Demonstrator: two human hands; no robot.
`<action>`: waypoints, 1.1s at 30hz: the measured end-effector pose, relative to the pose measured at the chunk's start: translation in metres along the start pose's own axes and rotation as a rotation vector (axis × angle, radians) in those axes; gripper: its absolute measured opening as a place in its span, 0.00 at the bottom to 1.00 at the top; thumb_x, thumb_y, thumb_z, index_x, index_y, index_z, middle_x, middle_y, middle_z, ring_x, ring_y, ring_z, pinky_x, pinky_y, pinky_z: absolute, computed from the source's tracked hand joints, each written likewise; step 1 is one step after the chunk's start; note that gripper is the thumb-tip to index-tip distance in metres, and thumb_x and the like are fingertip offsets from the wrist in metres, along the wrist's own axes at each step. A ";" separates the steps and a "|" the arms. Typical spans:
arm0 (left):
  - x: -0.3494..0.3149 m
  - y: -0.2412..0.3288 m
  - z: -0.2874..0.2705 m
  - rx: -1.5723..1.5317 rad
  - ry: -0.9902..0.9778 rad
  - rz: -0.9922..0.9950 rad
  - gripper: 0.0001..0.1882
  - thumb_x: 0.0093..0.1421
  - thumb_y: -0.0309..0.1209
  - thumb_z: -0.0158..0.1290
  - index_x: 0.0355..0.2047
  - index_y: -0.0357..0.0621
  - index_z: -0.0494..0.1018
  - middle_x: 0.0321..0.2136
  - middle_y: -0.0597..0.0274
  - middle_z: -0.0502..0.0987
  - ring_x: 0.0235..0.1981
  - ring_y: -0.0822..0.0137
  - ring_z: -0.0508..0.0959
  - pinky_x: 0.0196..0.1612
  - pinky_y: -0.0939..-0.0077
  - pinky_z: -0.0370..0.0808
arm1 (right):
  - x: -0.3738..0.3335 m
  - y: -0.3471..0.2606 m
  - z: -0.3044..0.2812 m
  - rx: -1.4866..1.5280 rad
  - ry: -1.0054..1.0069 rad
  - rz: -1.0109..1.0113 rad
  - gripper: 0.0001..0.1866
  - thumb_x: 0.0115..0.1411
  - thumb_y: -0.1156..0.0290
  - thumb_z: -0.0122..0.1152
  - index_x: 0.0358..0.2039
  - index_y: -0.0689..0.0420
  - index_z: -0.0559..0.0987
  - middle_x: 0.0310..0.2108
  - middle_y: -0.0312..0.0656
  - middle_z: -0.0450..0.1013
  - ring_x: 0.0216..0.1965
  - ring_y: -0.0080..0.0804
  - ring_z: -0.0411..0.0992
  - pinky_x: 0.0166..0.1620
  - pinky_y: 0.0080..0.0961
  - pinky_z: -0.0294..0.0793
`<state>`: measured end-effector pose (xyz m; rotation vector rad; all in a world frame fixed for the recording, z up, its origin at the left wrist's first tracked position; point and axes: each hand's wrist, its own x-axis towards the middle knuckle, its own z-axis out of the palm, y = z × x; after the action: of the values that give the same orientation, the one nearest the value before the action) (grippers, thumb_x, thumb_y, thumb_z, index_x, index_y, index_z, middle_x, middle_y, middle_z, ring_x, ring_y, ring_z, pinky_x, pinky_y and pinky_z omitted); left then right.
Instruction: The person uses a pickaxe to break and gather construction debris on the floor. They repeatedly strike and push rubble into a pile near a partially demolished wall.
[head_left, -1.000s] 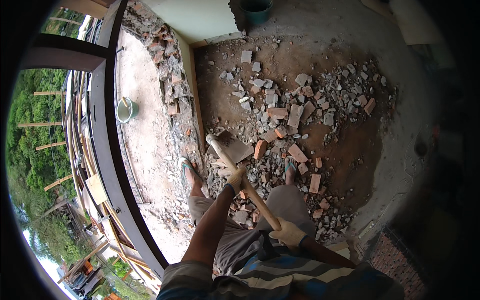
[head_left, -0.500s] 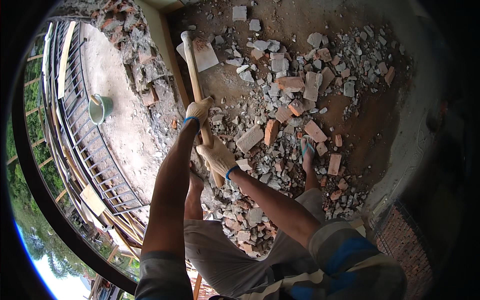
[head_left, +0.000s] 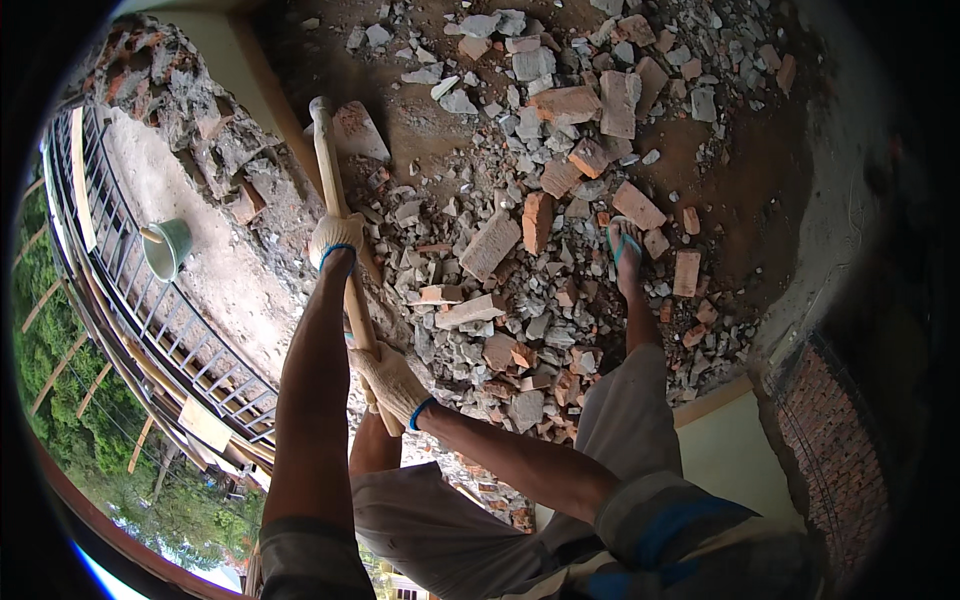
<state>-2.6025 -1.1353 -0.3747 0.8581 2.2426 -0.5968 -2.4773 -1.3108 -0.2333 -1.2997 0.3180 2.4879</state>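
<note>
Hoe point(head_left: 355, 302) drawn back closer to body; blade point(head_left: 360, 133) now just beside wall point(head_left: 250, 75), near rubble point(head_left: 490, 245). Left hand point(head_left: 335, 240), right hand point(head_left: 392, 382) spaced wider, fingers of both clamped on hoe. Likely mid-rake pull.

The floor point(head_left: 745, 215) is brown and dusty, and a big messy heap of broken bits point(head_left: 552, 272) lies on it. Mixed in are orange bricks point(head_left: 537, 222) (they point every which way) and lots of grey chunks point(head_left: 703, 104), big ones and little ones. A foot point(head_left: 628, 262) in a blue-green flip-flop point(head_left: 629, 241) stands among the bits.
</note>
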 end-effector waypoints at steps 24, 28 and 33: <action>-0.105 -0.001 0.133 -0.453 -0.388 -0.330 0.30 0.60 0.48 0.57 0.46 0.28 0.81 0.35 0.50 0.85 0.37 0.57 0.87 0.40 0.62 0.82 | -0.178 -0.083 -0.101 -0.159 0.093 0.320 0.18 0.69 0.52 0.65 0.43 0.53 0.73 0.24 0.27 0.67 0.19 0.16 0.66 0.21 0.21 0.68; -0.087 0.026 0.126 -0.738 -0.434 -0.057 0.17 0.66 0.46 0.55 0.37 0.43 0.76 0.29 0.58 0.78 0.25 0.61 0.78 0.30 0.61 0.79 | -0.181 -0.160 -0.120 -0.333 0.015 0.230 0.19 0.66 0.52 0.65 0.36 0.54 0.73 0.22 0.31 0.69 0.19 0.22 0.69 0.21 0.24 0.68; -0.125 0.126 0.097 -1.265 -0.623 -0.275 0.11 0.68 0.42 0.54 0.35 0.51 0.67 0.28 0.62 0.74 0.21 0.60 0.75 0.28 0.51 0.81 | -0.247 -0.262 -0.166 -0.425 -0.206 0.097 0.23 0.64 0.50 0.66 0.36 0.60 0.76 0.23 0.38 0.76 0.21 0.28 0.75 0.21 0.28 0.74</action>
<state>-2.4015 -1.1599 -0.3738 -0.2631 1.6448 0.4317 -2.1208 -1.1665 -0.1354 -1.1752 -0.2138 2.8471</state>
